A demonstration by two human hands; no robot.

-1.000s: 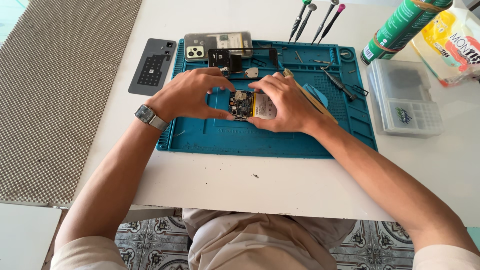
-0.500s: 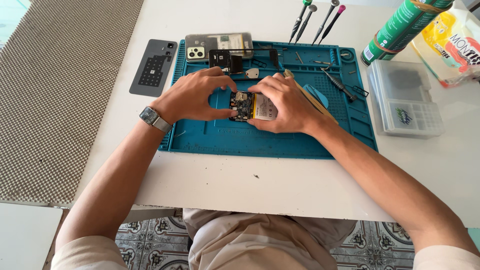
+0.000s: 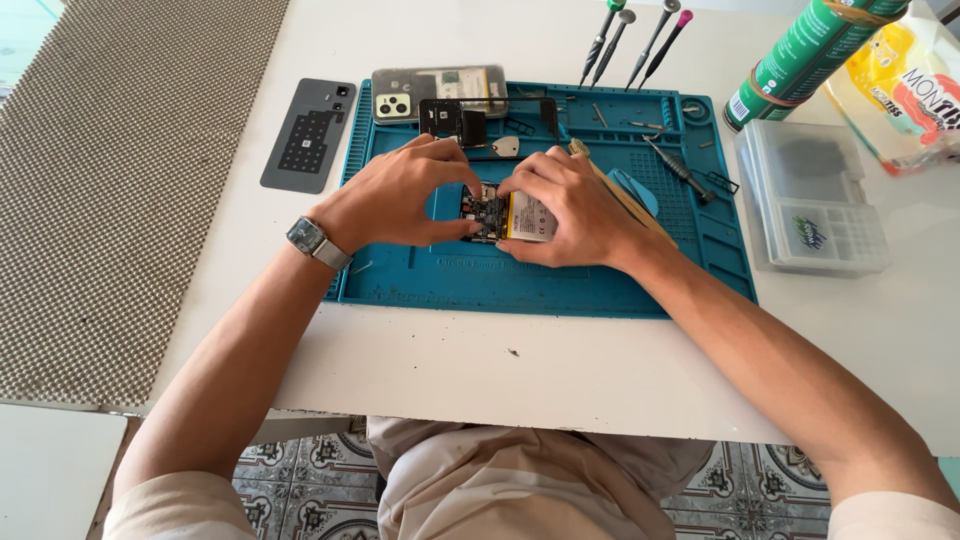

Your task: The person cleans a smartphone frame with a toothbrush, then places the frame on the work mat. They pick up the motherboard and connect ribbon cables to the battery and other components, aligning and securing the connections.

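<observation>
An opened phone body (image 3: 505, 215), with a dark circuit board and a pale battery showing, lies in the middle of a blue repair mat (image 3: 560, 285). My left hand (image 3: 400, 195) grips its left end, fingers curled over the board. My right hand (image 3: 565, 205) holds the right end, thumb and fingers pressing near the seam between board and battery. A watch sits on my left wrist. Most of the phone's outline is hidden under both hands.
A grey phone back cover (image 3: 308, 135) lies left of the mat. A phone rear panel with cameras (image 3: 437, 93) and a black frame part (image 3: 480, 118) sit at the mat's far edge. Several screwdrivers (image 3: 630, 40), a green can (image 3: 810, 55), a clear parts box (image 3: 815, 195), a yellow bag (image 3: 905, 85).
My fingers have shifted slightly on the phone body. The phone stays in the same place on the mat.
</observation>
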